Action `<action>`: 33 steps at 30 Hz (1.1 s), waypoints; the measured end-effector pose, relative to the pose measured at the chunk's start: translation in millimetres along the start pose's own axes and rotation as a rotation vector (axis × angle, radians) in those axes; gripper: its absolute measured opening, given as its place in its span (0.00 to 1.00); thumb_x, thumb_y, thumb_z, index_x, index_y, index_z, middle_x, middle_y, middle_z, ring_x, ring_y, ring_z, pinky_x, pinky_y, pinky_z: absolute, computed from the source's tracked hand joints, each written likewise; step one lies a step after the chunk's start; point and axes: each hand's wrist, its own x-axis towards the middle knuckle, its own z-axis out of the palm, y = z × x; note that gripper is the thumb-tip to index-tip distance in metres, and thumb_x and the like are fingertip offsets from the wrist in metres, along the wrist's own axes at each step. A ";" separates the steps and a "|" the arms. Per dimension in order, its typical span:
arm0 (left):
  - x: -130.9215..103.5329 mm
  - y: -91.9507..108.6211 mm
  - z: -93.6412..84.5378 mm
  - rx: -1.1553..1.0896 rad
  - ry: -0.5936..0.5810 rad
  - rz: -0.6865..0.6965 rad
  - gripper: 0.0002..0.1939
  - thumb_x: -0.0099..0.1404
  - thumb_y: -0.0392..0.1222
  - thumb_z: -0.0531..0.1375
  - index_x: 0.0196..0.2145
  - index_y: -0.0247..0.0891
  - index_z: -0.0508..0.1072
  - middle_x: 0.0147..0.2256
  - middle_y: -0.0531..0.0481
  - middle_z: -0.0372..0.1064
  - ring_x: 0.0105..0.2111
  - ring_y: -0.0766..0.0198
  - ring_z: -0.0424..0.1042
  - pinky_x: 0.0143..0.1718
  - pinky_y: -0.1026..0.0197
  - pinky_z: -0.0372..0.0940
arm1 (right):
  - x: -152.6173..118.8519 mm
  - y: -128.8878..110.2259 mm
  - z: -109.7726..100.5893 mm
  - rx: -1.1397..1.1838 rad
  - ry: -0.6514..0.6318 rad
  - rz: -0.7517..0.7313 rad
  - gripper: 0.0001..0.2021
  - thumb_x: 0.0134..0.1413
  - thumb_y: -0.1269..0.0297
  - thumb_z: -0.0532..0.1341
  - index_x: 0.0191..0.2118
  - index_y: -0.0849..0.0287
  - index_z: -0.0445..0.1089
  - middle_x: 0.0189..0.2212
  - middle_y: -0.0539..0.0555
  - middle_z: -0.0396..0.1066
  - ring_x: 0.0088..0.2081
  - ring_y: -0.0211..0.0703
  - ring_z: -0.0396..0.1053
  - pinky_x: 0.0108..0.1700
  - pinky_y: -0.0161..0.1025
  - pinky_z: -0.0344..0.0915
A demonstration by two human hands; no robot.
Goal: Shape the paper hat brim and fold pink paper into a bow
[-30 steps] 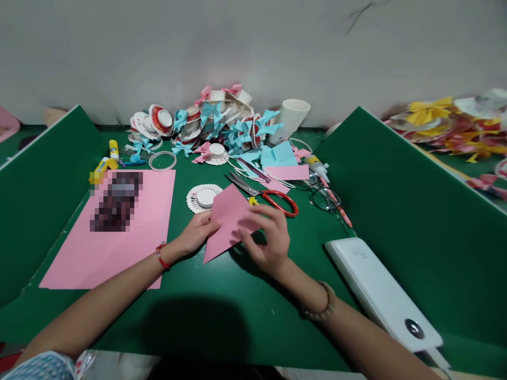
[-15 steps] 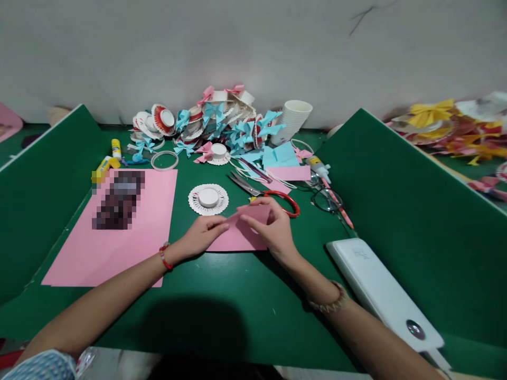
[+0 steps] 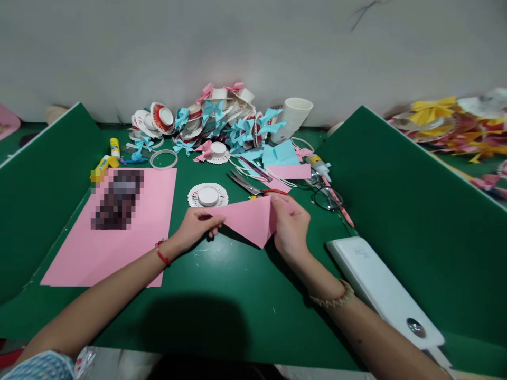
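One creased, sharp-cornered pink paper sheet point(image 3: 247, 220); left hand point(image 3: 198, 228), right hand point(image 3: 292, 226) pinching opposite ends; scalloped white disc point(image 3: 208, 196) near.

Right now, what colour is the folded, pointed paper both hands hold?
The folded paper is pink, clearest in head view.

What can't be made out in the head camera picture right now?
Head view throughout:
Held pink paper: right end, partly behind the right hand.
Scissors: most of the handles, behind the right hand and that paper.
Dark object: details, masked by pixelation.
White cable: far end, cut off by the bottom edge.
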 end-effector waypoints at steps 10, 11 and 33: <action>11.7 -3.1 -0.9 -0.452 0.286 0.086 0.07 0.53 0.40 0.62 0.28 0.34 0.69 0.25 0.54 0.69 0.26 0.72 0.67 0.30 0.68 0.62 | -22.9 -6.8 5.3 -0.247 -0.355 -0.204 0.03 0.47 0.67 0.60 0.29 0.58 0.71 0.26 0.51 0.73 0.26 0.37 0.68 0.28 0.36 0.65; 11.3 -4.0 -0.6 -0.408 0.230 0.080 0.08 0.52 0.40 0.62 0.30 0.34 0.70 0.26 0.54 0.70 0.27 0.70 0.68 0.30 0.67 0.63 | -22.8 -5.4 5.0 -0.272 -0.332 -0.218 0.04 0.49 0.67 0.59 0.30 0.58 0.72 0.26 0.52 0.73 0.25 0.37 0.68 0.28 0.36 0.65; 10.1 4.6 -6.0 -0.543 0.175 -0.009 0.09 0.49 0.34 0.63 0.31 0.31 0.75 0.31 0.48 0.74 0.29 0.67 0.70 0.30 0.67 0.65 | -21.3 -0.1 0.5 -0.470 -0.664 -0.818 0.07 0.55 0.69 0.57 0.37 0.57 0.73 0.44 0.58 0.73 0.51 0.49 0.67 0.51 0.51 0.63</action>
